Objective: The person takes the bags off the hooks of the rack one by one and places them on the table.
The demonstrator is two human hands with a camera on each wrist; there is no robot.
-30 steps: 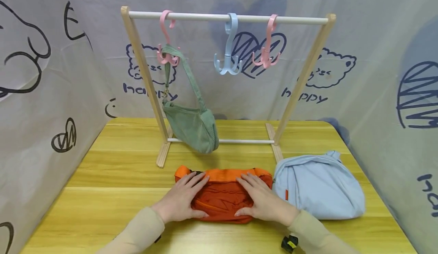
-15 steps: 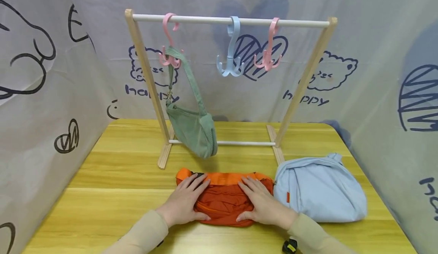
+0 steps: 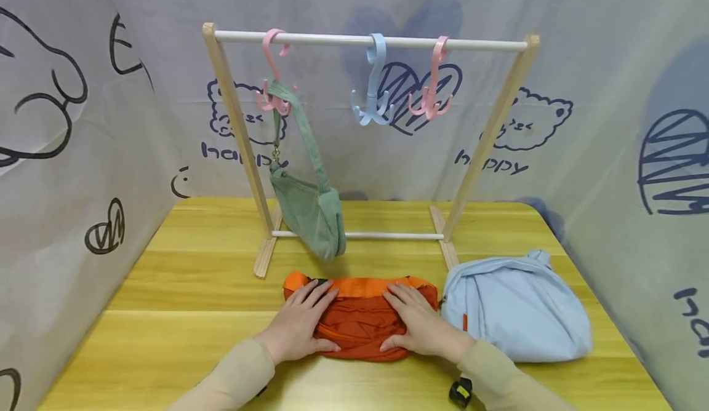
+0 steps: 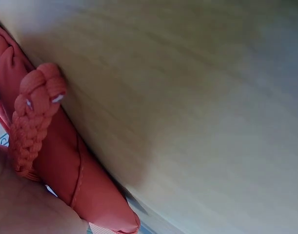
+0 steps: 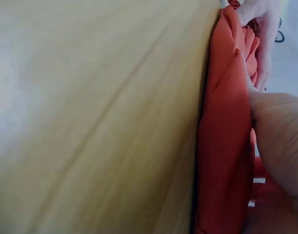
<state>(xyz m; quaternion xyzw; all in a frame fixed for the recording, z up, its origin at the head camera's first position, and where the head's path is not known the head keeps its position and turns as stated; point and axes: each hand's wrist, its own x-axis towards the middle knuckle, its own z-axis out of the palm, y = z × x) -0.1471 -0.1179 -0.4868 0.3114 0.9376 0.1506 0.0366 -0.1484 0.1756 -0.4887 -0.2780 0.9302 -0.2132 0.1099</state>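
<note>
A red-orange bag (image 3: 360,322) lies flat on the table below the rack, its bright orange strap along the far edge. My left hand (image 3: 296,325) rests on its left part and my right hand (image 3: 423,325) on its right part, both with fingers spread and extended, thumbs on the near side. In the left wrist view a braided orange cord (image 4: 34,117) shows on the bag (image 4: 85,180) beside the hand. The right wrist view has my right hand (image 5: 280,141) against the side of the bag (image 5: 224,141).
Behind stands a wooden rack with a white rail (image 3: 332,40). A green bag (image 3: 310,214) hangs from its left pink hook (image 3: 273,100); a blue hook (image 3: 372,85) and another pink hook (image 3: 431,85) hang bare. A light blue bag (image 3: 517,309) lies at right.
The hanging green bag has swung a little to the left and turned slightly. Both hands remain on the red-orange bag, while the head view has shifted slightly.
</note>
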